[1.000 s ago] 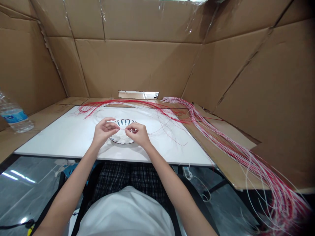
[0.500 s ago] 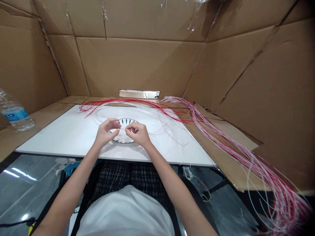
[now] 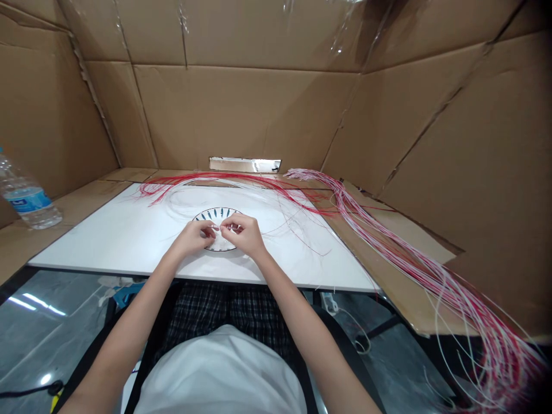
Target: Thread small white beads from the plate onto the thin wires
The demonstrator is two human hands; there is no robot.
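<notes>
Our left hand and right hand meet over a blue-patterned plate holding a white mass; the fingers of both pinch close on something too fine to make out, its direction unclear; beyond, red-and-white wires sprawl from the table rightward.

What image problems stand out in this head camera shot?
Head view: the wide lens bows the cardboard walls; light streaks glare on the shiny floor; the lower right corner falls dark over the red and white wires, whose single strands blur together there.
</notes>
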